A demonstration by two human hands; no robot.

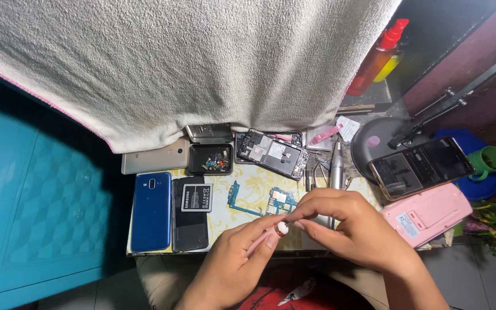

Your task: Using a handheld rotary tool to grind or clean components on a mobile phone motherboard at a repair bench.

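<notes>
Both my hands meet over the front edge of a small work table (233,213). My left hand (233,258) holds a thin pink-handled tool with a small white tip (282,228). My right hand (348,227) pinches that white tip with thumb and forefinger. Just behind my fingers lies a blue-green phone circuit board (259,201). An opened phone body (272,152) with bare insides lies further back.
A blue phone (151,211) and a black phone with a battery (190,212) lie at the left. A black tray of small parts (210,159) sits behind them. At the right are a pink device (426,213), a phone on a stand (420,166), spray bottles (377,57). A large towel (185,63) hangs overhead.
</notes>
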